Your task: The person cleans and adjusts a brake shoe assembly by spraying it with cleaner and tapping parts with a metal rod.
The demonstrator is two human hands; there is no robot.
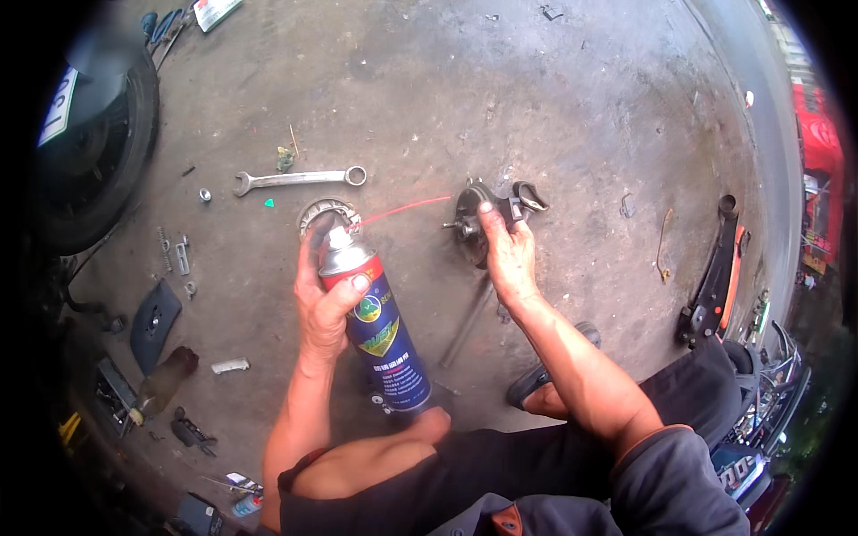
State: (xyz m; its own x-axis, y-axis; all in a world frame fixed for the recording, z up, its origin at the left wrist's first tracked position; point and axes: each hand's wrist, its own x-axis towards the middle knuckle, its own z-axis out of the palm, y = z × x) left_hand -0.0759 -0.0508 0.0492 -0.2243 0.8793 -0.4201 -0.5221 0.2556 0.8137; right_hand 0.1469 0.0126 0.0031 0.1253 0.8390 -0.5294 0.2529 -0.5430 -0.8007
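Observation:
My left hand (323, 308) is wrapped round a blue and red spray can (384, 335), its index finger up at the nozzle. From the nozzle a thin red straw (407, 209) reaches right, its tip close to a dark round metal part (469, 223). That part is gripped by my right hand (511, 255), thumb on top; a short stub and a curved black arm (531, 196) stick out of it. Partly hidden behind my left fingers lies a ring-shaped metal piece (320, 213). Whether spray is coming out, I cannot tell.
A combination wrench (299, 179) lies beyond the can. A metal rod (466, 322) lies below my right hand. At left are a wheel (98, 152), a spring (164, 248) and a dark panel (155, 326); at right, a black floor jack (712, 277) and a motorcycle (760, 393).

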